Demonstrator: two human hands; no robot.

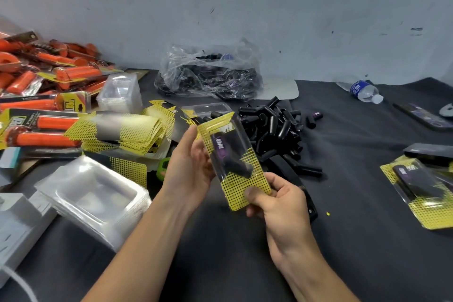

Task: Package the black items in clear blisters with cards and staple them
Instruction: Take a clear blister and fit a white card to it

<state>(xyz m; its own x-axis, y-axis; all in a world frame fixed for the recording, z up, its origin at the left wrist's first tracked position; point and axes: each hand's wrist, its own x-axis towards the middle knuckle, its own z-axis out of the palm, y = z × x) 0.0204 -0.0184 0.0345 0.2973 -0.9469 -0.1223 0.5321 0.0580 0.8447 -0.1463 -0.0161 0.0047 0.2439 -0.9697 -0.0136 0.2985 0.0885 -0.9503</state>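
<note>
At the far left lies a heap of orange-handled tools sealed in clear packs with yellow cards [46, 86]. Below it, near the front edge, a stack of clear moulded plastic blister trays [95, 198] sits on the dark grey cloth-covered surface [220, 252]. A smaller stack of clear blisters [120, 93] stands further back. Just right of the heap is a fanned pile of yellow-and-black dotted cards [127, 132].

In the middle, both hands hold one assembled pack above the surface. It is a clear blister over a yellow dotted card with a black cylindrical item inside [232, 162], tilted so its top leans away to the left. The left hand [188, 164] grips the pack's upper left edge, with its fingers behind the pack. The right hand [277, 203] pinches the lower end, with its thumb pressed on the front of the card.

Behind the pack is a loose pile of black cylindrical items [274, 127]. Further back, against the wall, a crumpled clear plastic bag of dark parts [210, 73] rests. To the right a clear water bottle with a blue label [365, 91] lies on its side. At the right edge lie finished yellow-carded blister packs [421, 191].
</note>
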